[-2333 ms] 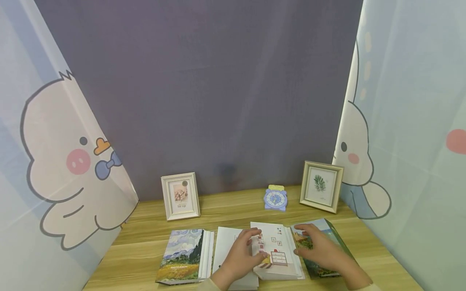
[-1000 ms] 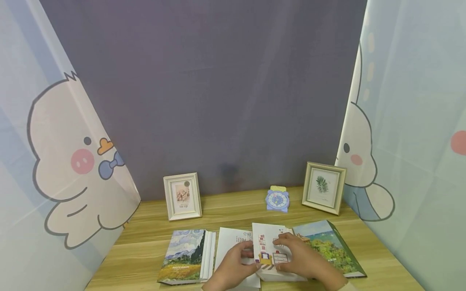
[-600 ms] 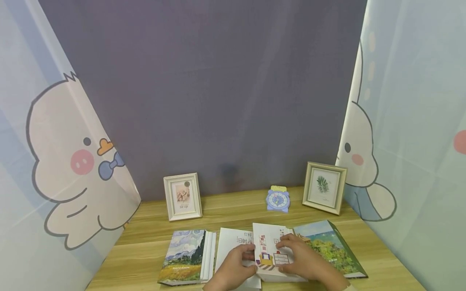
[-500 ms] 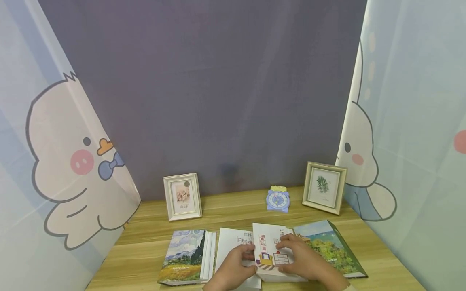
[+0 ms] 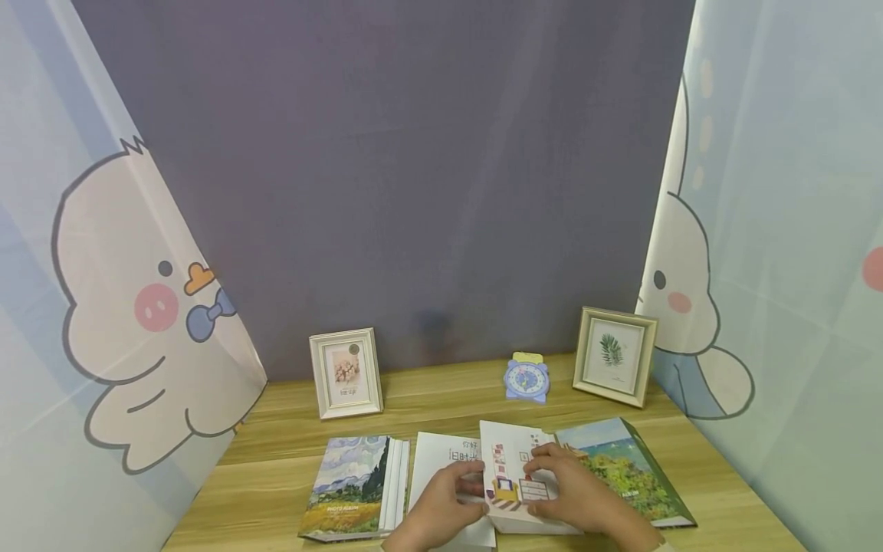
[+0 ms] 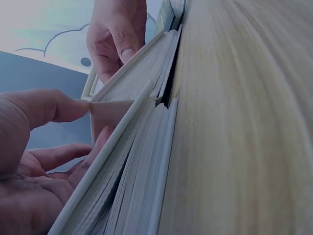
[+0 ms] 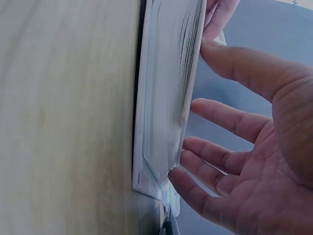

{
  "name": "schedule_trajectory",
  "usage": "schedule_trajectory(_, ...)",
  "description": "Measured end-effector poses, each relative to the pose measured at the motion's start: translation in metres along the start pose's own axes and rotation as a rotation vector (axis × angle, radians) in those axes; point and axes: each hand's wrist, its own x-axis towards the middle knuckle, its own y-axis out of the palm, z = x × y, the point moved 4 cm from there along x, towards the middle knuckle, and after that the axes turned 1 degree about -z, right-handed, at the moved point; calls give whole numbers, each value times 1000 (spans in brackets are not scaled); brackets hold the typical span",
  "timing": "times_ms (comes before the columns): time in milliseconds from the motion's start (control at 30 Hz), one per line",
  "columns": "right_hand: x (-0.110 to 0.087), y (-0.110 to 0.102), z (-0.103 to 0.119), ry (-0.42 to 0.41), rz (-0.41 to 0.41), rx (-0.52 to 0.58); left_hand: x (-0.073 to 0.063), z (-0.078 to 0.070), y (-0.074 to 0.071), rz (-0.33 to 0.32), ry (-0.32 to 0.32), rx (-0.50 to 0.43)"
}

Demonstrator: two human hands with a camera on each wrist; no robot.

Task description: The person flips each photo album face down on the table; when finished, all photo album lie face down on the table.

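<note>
A white photo album with a drawn armchair and dresser on its cover (image 5: 503, 454) lies in the middle of a row of albums. My left hand (image 5: 441, 502) is at its left edge, thumb and fingers extended; in the left wrist view the left thumb (image 6: 61, 108) touches the album's spine (image 6: 108, 111). My right hand (image 5: 569, 491) rests spread fingers on the right part of the cover. The right wrist view has those fingers (image 7: 212, 154) along the cover, above the page edges. Another white album (image 5: 433, 452) with a Chinese title lies partly beneath my left hand.
A field-painting album (image 5: 352, 475) lies at the left and a green seaside-painting album (image 5: 638, 468) at the right. Behind stand two photo frames, one pale (image 5: 345, 372) and one gold-edged (image 5: 614, 356), with a blue toy clock (image 5: 526, 379) between them.
Both hands have come onto the armchair album; the right hand moved left from over the seaside album. Over the last half second the album's far left corner shifted slightly up in view.
</note>
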Motion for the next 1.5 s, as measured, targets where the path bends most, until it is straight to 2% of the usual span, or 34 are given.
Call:
schedule_trajectory(367, -1, -3, 1, 31, -45, 61, 1, -3, 0, -8, 15, -125)
schedule_trajectory(633, 0, -3, 2, 3, -46, 87, 1, -5, -1, -32, 81, -112)
schedule_trajectory(900, 1, -2, -1, -3, -57, 101, 0, -6, 4, 8, 123, -238)
schedule_trajectory(1133, 3, -3, 0, -9, -58, 188, -1, -13, 4, -12, 211, -200)
schedule_trajectory(1500, 4, 0, 2, -49, -43, 301, 1, -13, 3, -8, 243, -267)
